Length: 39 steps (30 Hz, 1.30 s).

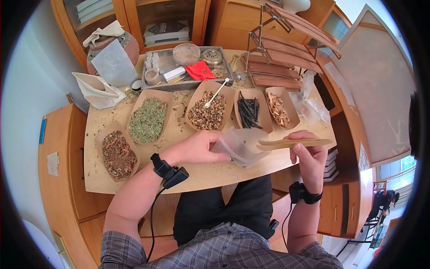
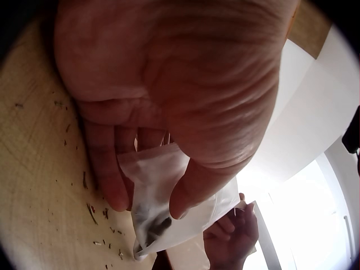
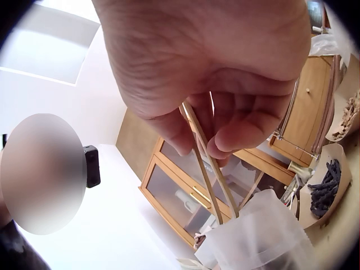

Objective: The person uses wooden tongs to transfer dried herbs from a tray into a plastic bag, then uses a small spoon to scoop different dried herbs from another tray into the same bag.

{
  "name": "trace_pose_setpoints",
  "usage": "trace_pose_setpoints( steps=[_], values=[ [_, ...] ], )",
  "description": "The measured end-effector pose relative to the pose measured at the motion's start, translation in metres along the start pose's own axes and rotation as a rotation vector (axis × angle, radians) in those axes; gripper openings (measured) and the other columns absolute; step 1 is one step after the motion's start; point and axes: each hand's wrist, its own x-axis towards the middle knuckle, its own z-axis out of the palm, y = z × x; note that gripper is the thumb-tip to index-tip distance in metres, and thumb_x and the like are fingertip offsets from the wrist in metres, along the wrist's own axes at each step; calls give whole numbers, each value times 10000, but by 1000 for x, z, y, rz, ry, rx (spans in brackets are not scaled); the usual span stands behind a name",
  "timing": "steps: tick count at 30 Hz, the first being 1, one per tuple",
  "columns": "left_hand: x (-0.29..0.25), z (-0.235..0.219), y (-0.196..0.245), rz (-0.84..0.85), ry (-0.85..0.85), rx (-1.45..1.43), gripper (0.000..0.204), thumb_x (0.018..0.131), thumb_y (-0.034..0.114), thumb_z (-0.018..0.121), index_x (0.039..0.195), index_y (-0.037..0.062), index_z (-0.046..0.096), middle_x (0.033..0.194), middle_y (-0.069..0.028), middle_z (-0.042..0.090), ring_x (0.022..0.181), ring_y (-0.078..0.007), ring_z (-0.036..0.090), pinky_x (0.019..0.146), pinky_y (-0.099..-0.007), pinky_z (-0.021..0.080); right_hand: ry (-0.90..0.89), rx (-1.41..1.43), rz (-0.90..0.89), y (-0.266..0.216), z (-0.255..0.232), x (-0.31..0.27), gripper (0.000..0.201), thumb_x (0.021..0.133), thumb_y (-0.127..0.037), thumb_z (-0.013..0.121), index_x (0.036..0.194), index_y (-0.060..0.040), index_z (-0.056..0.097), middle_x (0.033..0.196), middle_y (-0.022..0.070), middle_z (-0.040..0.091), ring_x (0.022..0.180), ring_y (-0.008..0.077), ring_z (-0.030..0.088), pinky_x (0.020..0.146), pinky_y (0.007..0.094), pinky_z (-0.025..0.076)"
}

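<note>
A frosted translucent bag [image 1: 244, 148] stands near the front edge of the table, its mouth spread wide. My left hand [image 1: 195, 148] holds the bag by its left side, thumb in front and fingers behind. Through the plastic in the left wrist view, a few dark pieces [image 2: 154, 228] show low in the bag. Between the thumb and fingers of my right hand [image 1: 310, 154] is a pair of wooden tongs [image 1: 286, 143], pointing left. The right wrist view shows the tips of the tongs slightly apart, right at the bag's rim [image 3: 270, 202].
Paper trays hold a reddish herb mix [image 1: 117, 154], green dried herb [image 1: 148, 120], brown pieces with a small white spoon [image 1: 217, 93], black sticks [image 1: 249, 111] and pale chips [image 1: 277, 110]. Behind stand a grey tray [image 1: 179, 85] of small items and a wooden folding rack [image 1: 286, 49].
</note>
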Motion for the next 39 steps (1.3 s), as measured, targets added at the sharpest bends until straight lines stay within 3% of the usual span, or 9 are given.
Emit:
trace_pose_setpoints(
  steps=[5,7,10,13,16,29,31,39],
  values=[
    [-1,2,0,6,4,-19,520,1004,138,872,1463,-11,681,1405,-71,741,1279,-143,694,1134,-349,564,55,5,-35,4,2,4,255,1066,-77,736,1278,63,747,1041,127,788,723,105,631,630,259,520],
    [0,3,-3,63,36,-35,464,1001,178,874,1405,6,726,1293,-46,780,1156,-111,713,1032,-318,573,149,61,-27,9,2,11,264,1096,-109,713,1300,55,739,895,58,713,691,94,592,595,253,464],
    [-1,3,-2,69,36,-31,468,1000,173,875,1409,3,723,1299,-46,780,1168,-115,713,1043,-318,569,224,64,15,24,1,25,274,1116,-152,705,1314,35,740,814,6,628,661,78,550,573,252,415],
    [-1,-1,5,-17,1,42,524,1000,140,876,1461,-18,683,1415,-81,733,1280,-150,696,1131,-352,562,249,49,130,42,0,35,279,1116,-176,720,1320,12,747,798,-7,623,639,68,529,567,247,404],
    [-2,0,6,27,-3,4,523,1001,143,875,1460,-19,685,1417,-82,729,1283,-154,695,1131,-351,559,229,-21,217,48,4,41,279,1109,-181,736,1324,-5,757,785,-19,622,631,60,528,562,238,396],
    [-1,1,3,40,-26,-31,513,1010,131,864,1465,-18,680,1442,-82,707,1308,-161,687,1139,-351,557,251,-145,212,68,19,64,291,1094,-204,765,1323,-24,782,789,-38,636,644,35,548,542,219,396],
    [-1,2,2,83,9,-40,475,1013,162,861,1434,-1,715,1358,-70,758,1223,-139,713,1081,-332,572,216,-124,203,74,20,66,294,1092,-215,770,1319,-29,787,790,-44,646,639,29,553,535,213,395],
    [0,3,-3,108,24,-18,452,999,179,871,1398,9,742,1329,-80,754,1195,-159,720,1051,-342,582,189,-168,232,78,30,64,308,1086,-233,784,1326,-39,788,794,-50,660,615,21,550,513,212,389]
  ],
)
